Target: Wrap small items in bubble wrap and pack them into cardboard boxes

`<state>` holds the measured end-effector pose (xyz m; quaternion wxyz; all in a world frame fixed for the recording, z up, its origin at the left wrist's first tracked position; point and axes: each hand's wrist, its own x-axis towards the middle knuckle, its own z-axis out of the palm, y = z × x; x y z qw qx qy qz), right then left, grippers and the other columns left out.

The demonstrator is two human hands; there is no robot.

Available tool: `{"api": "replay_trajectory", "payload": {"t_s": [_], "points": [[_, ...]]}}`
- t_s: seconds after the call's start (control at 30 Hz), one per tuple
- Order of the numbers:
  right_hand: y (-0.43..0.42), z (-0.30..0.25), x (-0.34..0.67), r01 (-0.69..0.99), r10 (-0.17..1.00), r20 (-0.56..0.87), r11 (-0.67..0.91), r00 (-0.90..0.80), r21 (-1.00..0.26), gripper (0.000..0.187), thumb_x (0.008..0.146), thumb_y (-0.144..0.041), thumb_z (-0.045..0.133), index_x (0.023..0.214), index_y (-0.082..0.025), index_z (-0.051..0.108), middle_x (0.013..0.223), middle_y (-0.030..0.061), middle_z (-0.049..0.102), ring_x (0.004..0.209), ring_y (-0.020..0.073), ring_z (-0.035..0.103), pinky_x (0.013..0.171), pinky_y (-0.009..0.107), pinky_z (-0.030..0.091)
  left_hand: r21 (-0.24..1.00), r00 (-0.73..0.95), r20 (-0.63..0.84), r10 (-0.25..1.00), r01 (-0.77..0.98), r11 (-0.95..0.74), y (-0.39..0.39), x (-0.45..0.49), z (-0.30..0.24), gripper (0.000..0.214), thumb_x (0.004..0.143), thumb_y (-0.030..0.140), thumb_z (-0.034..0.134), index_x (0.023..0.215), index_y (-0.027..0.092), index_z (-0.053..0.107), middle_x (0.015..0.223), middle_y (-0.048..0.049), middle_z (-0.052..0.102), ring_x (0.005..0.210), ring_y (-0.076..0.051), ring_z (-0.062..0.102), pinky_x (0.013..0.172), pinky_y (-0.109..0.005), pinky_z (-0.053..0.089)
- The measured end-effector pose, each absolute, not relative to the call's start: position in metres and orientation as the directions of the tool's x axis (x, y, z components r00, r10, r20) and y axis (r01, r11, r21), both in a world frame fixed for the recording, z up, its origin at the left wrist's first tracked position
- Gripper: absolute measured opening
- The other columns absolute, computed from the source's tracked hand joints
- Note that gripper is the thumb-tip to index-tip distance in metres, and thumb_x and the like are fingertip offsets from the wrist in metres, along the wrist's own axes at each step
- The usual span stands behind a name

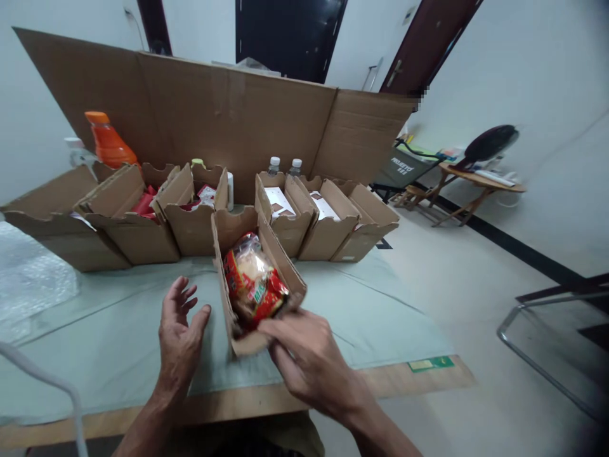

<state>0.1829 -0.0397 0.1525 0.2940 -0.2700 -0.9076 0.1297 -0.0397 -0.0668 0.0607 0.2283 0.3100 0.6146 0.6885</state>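
Note:
A small open cardboard box lies on the pale green table cover, and red snack packets fill it. My right hand grips the box's near end, fingers curled round the front edge. My left hand hovers just left of the box with its fingers spread and nothing in it, not touching the cardboard.
A row of open cardboard boxes stands behind, some with red packets, some with white cards. An orange bottle and two clear bottles sit before a tall cardboard sheet. Bubble wrap lies left. A folding table stands far right.

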Motion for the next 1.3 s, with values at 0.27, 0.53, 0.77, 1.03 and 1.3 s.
{"api": "replay_trajectory", "payload": {"t_s": [0.27,0.53,0.77,1.03,1.3], "points": [[-0.09,0.117,0.342,0.586,0.904,0.423,0.379,-0.066,-0.716,0.052,0.094,-0.032,0.064,0.146,-0.033,0.056,0.127,0.0108,0.074,0.108,0.0294,0.074,0.084,0.039,0.064,0.983,-0.457,0.184,0.87,0.067,-0.173,-0.1,-0.045,0.054,0.076,0.076,0.027,0.074,0.148,0.031,0.049,0.157,-0.0088,0.049,0.146,-0.033,0.045,0.122,-0.052,0.035],[-0.073,0.068,0.285,0.565,0.954,0.161,0.28,-0.252,-0.776,0.042,0.087,-0.042,0.069,0.125,-0.022,0.069,0.121,0.0142,0.075,0.111,0.0366,0.07,0.095,0.053,0.059,0.994,-0.395,-0.007,0.919,0.097,0.049,-0.112,-0.02,0.036,0.051,0.08,0.041,0.072,0.127,0.021,0.063,0.124,-0.0097,0.07,0.121,-0.03,0.063,0.099,-0.04,0.054],[0.011,0.105,0.244,0.395,0.75,0.332,0.607,-0.573,-0.69,0.039,0.092,-0.03,0.063,0.129,-0.022,0.065,0.127,0.0101,0.072,0.115,0.0258,0.068,0.098,0.042,0.056,0.996,-0.651,0.034,0.758,0.088,0.031,-0.092,-0.063,0.041,0.051,0.069,0.038,0.076,0.114,0.021,0.061,0.108,-0.0043,0.067,0.099,-0.023,0.063,0.087,-0.031,0.049],[0.128,0.211,0.186,0.689,0.588,0.425,0.713,-0.688,0.129,0.056,0.087,-0.026,0.074,0.139,-0.015,0.057,0.133,0.0165,0.069,0.128,0.035,0.056,0.105,0.05,0.041,0.993,-0.676,-0.006,0.737,0.082,0.084,-0.091,-0.06,0.03,0.058,0.069,0.04,0.076,0.12,0.024,0.053,0.11,-0.006,0.065,0.107,-0.028,0.061,0.097,-0.042,0.047],[0.164,0.208,0.134,0.754,0.765,0.1,0.588,-0.636,0.292,0.045,0.094,-0.03,0.066,0.137,-0.02,0.06,0.102,0.0133,0.079,0.087,0.0278,0.07,0.072,0.034,0.04,0.993,-0.645,-0.008,0.764,0.086,0.083,-0.091,-0.063,0.028,0.057,0.074,0.044,0.074,0.123,0.023,0.054,0.115,-0.0073,0.066,0.11,-0.028,0.061,0.097,-0.039,0.048]]}}
